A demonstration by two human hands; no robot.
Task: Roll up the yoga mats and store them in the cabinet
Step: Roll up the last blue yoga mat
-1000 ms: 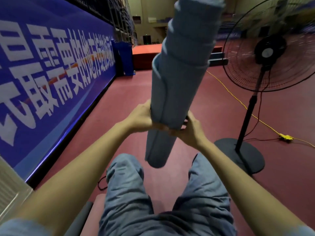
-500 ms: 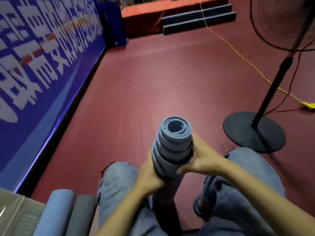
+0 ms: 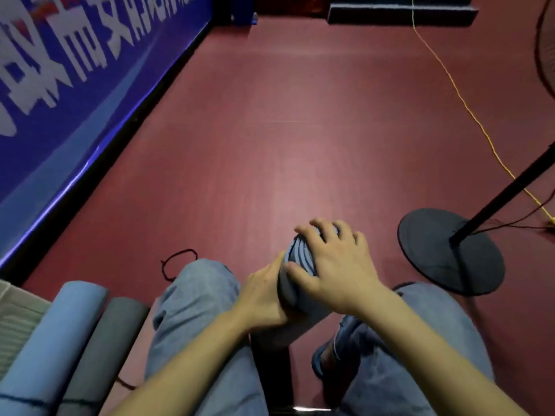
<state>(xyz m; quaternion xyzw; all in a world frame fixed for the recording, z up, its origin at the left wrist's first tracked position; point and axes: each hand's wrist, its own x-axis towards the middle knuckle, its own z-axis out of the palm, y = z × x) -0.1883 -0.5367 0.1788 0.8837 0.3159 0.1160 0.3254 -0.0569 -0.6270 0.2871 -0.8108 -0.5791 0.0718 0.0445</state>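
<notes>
Blue banner [image 3: 75, 94] along wall on your left carries large white Chinese characters, cut off by frame edge and blurred; you can make out 需 [image 3: 81, 34] and part of 最 beside it. Nothing else readable anywhere you look.

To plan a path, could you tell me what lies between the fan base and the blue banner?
In the head view, only bare red floor separates fan base from blue banner.
</notes>
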